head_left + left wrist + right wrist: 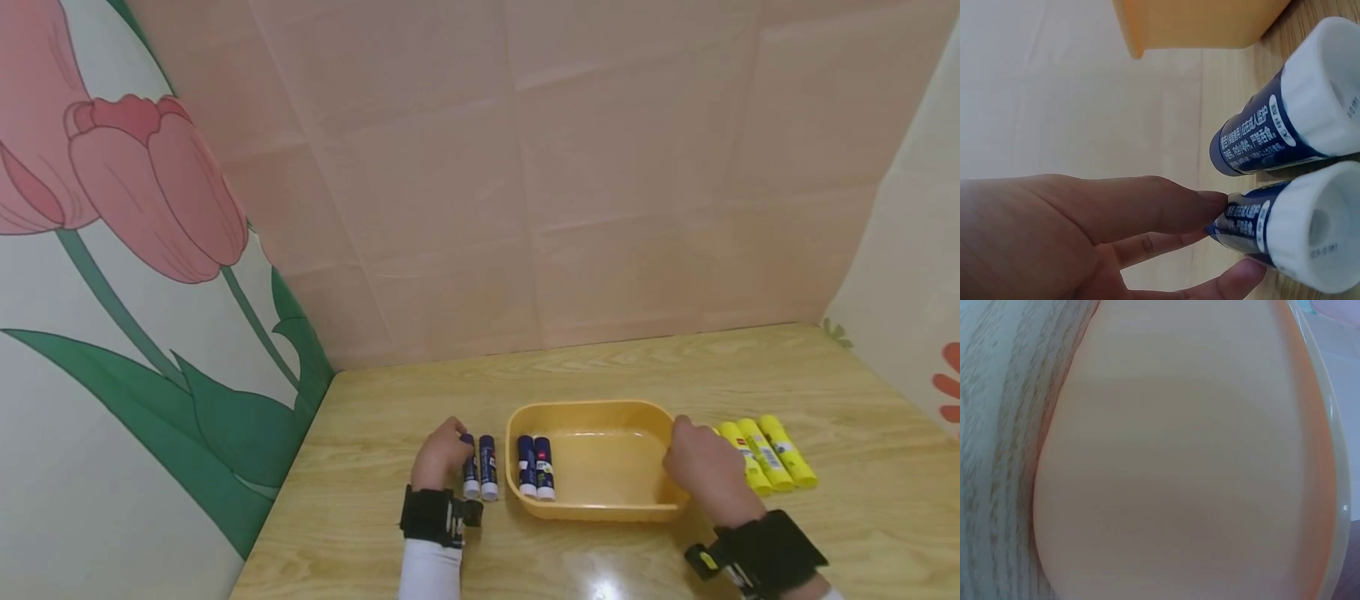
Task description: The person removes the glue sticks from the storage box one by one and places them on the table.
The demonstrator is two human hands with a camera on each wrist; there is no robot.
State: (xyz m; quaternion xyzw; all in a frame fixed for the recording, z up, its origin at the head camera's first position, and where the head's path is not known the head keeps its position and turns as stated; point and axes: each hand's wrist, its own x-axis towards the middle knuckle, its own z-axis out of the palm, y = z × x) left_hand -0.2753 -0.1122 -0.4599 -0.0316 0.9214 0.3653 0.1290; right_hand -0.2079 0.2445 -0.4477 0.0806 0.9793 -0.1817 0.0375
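Observation:
My left hand pinches a dark blue glue stick with a white base; thumb and fingers lie on either side of it in the left wrist view. A second blue glue stick lies close beside it, on the side toward the yellow plastic basket. Two more such blue sticks are inside the basket, side by side at its left end. At the basket's right rim, my right hand grips the edge. The right wrist view shows just the basket wall, not the fingers.
Right of my right hand, three yellow glue sticks lie in a row on the wood-grain table, one partly hidden by the hand. A pink sheet hangs behind the table, and a tulip-printed panel stands at the left.

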